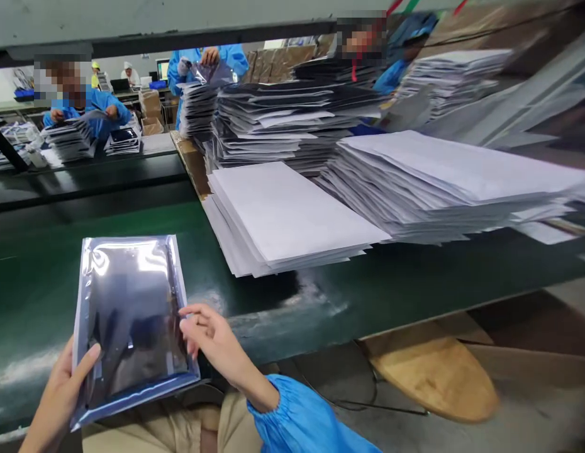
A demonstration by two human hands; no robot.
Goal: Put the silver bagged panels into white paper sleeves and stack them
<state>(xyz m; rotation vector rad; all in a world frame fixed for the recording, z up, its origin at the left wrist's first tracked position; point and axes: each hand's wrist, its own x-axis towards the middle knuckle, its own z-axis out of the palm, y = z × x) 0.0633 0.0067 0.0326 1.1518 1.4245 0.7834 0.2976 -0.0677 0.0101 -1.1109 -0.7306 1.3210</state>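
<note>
My left hand (61,390) grips the lower left edge of a flat packet (132,314), its thumb lying on the front. The packet has a shiny dark front, a clear glossy film and pale borders; what is inside cannot be made out. At the packet's right edge is my right hand (210,336), fingers loosely bent and apart, with thumb and index fingertips at the border. The packet is tilted up over the near edge of the green table (33,264).
A stack of white flat sheets or envelopes (292,214) lies ahead, with a taller white stack (453,170) to its right. Dark and white packets (273,119) are piled behind. A wooden stool (438,377) stands below right. Co-workers in blue sleeves (108,107) handle packets across the table.
</note>
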